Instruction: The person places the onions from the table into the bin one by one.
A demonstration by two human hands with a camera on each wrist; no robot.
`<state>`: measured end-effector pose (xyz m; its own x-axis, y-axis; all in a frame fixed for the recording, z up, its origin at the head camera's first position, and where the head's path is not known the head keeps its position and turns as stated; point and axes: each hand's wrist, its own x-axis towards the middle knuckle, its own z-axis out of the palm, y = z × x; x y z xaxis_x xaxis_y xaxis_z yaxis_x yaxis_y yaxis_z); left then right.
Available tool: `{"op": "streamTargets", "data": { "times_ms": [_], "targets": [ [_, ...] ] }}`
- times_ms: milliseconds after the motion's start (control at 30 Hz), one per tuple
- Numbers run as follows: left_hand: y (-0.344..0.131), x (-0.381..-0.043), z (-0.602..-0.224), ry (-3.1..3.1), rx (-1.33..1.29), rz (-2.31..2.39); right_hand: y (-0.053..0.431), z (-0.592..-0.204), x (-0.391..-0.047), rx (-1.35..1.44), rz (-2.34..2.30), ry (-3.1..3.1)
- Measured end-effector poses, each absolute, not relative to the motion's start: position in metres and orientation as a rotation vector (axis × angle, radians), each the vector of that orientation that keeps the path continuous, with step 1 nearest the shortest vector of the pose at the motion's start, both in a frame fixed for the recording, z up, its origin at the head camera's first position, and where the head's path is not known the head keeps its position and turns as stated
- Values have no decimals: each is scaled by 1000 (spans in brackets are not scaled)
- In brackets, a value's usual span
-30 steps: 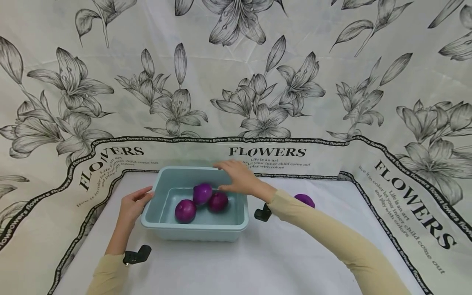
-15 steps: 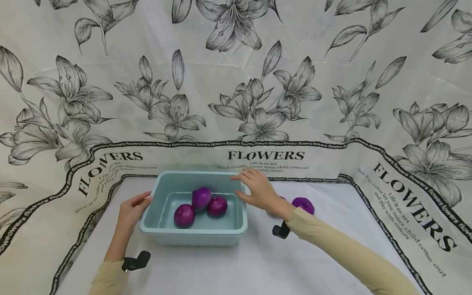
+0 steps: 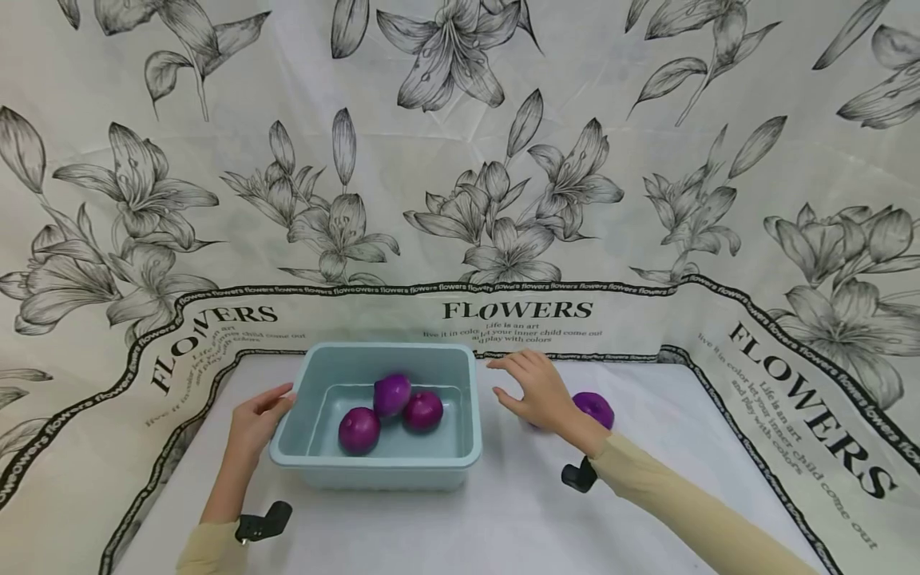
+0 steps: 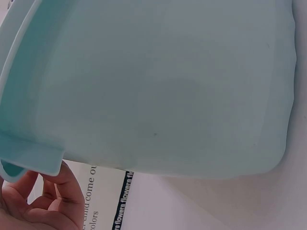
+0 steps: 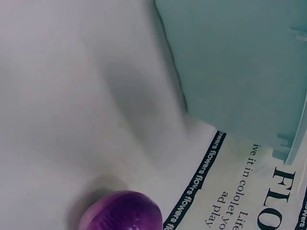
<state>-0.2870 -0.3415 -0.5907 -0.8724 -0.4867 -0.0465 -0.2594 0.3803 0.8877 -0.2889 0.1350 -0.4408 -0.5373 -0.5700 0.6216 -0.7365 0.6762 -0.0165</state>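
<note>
A light blue plastic basin (image 3: 388, 477) stands on the white cloth with three red onions inside: one at front left (image 3: 358, 430), one at the back (image 3: 391, 394) and one to the right (image 3: 422, 411). My left hand (image 3: 251, 423) holds the basin's left rim; its curled fingers (image 4: 64, 191) show beneath that rim in the left wrist view. My right hand (image 3: 537, 393), fingers spread and holding nothing, hovers right of the basin. Behind its wrist lies another red onion (image 3: 593, 408). A sliver of purple shows under the palm, mostly hidden. One onion (image 5: 123, 213) appears at the right wrist view's lower edge.
White cloth (image 3: 517, 519) covers the table. A flower-printed fabric backdrop (image 3: 460, 184) rises behind and on both sides, its black-edged border meeting the table. A black wrist camera (image 3: 264, 522) sits on the left forearm, another (image 3: 579, 476) on the right.
My right hand has moved right, from over the basin to above the cloth beside the onions there. The left hand stays at the rim. The whole head view has shifted slightly down.
</note>
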Motion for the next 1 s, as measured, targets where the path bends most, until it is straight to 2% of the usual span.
{"op": "streamTargets", "data": {
  "times_ms": [600, 1000],
  "targets": [
    [-330, -290, -596, -2393, 645, -1529, 199, -471, -287, 704, 401, -2603],
    [-336, -277, -587, -2422, 672, -1481, 214, -489, -294, 573, 496, -2701]
  ]
}}
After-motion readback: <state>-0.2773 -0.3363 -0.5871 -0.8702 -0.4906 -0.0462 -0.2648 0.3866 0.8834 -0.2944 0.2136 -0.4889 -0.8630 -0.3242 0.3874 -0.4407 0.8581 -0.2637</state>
